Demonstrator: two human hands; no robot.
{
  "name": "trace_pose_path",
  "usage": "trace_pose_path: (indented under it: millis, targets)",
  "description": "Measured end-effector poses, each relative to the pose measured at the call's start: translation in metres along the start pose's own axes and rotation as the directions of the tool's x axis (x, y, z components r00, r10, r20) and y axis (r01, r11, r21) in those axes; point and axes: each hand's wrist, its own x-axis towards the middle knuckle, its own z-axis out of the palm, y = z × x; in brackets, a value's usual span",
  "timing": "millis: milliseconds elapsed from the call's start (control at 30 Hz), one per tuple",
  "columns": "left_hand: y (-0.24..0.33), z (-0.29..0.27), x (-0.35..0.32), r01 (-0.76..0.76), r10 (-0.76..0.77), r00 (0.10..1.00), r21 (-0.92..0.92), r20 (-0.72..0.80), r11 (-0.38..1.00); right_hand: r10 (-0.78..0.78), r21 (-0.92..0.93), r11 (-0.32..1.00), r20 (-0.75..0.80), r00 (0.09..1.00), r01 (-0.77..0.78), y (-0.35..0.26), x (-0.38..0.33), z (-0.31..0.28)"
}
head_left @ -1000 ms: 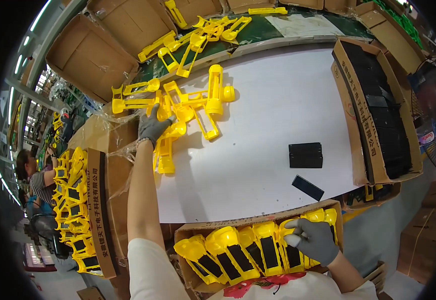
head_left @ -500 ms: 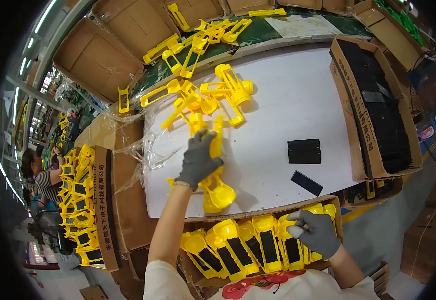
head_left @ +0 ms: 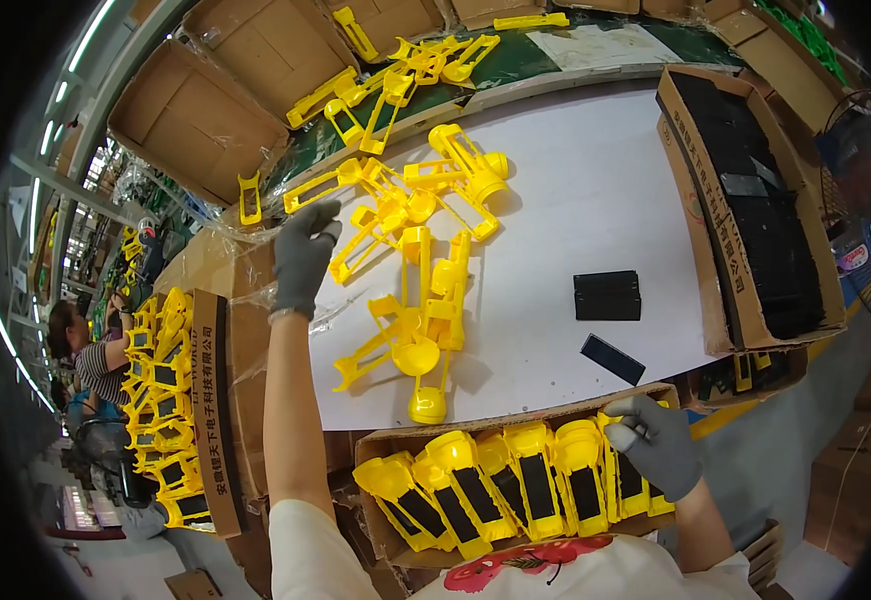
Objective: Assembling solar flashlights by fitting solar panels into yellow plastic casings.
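left hand (head_left: 304, 258), in a grey glove, is out flat at the table's (head_left: 596, 190) left edge with its fingers spread and nothing in them, hovering just beside the loose yellow shells (head_left: 411, 265) and touching none that can be made out. right hand (head_left: 656, 445), gloved too, is curled down on the near box's (head_left: 516, 430) right end, fingers over the last torch (head_left: 628, 480) in the row; whether it really grips it or just rests there, cannot tell. that row reads as the finished part: about six yellow torches side by side, each with a black panel (head_left: 538, 486) set in its face, filling the box almost wall to wall. what looks left is plenty, a tangled heap of bare shells across the white top, long handles and round cup heads lying every which way, none with a panel. two black panels lie apart on the table, a block (head_left: 608, 295) and a thin strip (head_left: 613, 359) near the box. a carton (head_left: 756, 215) of more black pieces stands at the right, and another box of panelled torches (head_left: 161, 400) sits at the left.
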Motion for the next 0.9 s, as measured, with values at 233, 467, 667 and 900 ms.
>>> trace_pose_path:
  millis: [233,467,667,900]
  targets:
    - [-0.024,0.063,0.057,-0.212,-0.025,0.933,0.603,0.360,0.769,0.049,-0.093,0.994,0.005,0.999,-0.048,-0.013,0.008,-0.004]
    - [0.009,0.063,0.047,-0.418,0.243,0.895,0.517,0.374,0.747,0.088,-0.076,0.992,-0.203,0.975,-0.105,0.018,0.022,-0.029]
    - [0.060,-0.027,-0.011,0.067,-0.067,0.998,-0.033,0.009,0.997,-0.153,-0.480,0.875,-0.170,0.974,0.054,0.020,0.057,-0.024]
    - [0.107,-0.024,-0.114,0.269,-0.245,0.963,-0.449,0.112,0.852,0.026,-0.820,0.565,0.130,0.991,0.093,0.005,0.103,0.014]
